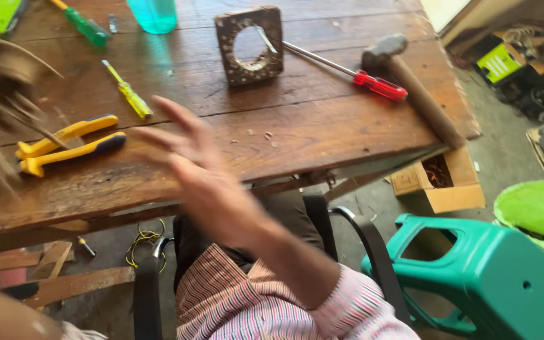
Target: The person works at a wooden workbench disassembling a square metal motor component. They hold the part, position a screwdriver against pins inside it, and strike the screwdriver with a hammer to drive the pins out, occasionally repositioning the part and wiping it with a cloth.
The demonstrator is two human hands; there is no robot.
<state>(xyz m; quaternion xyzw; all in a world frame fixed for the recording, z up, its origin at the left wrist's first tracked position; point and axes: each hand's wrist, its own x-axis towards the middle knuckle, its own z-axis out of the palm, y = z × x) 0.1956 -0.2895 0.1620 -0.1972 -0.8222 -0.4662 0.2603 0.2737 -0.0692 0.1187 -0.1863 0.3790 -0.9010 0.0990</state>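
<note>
Pliers (64, 146): near left table (322, 135) edge, beside the hand; look hard and heavy, grab the yellow handles
Right hand (199, 170): spread wide, holds nothing (blurry)
Left hand: out of sight
Cardboard box (439, 179): open, dark bits inside
Green bag (539, 211): open, insides hidden

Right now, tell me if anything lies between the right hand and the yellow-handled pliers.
Nothing visible does. Only bare table separates the right hand from the yellow-handled pliers; the small yellow screwdriver lies farther back.
</note>
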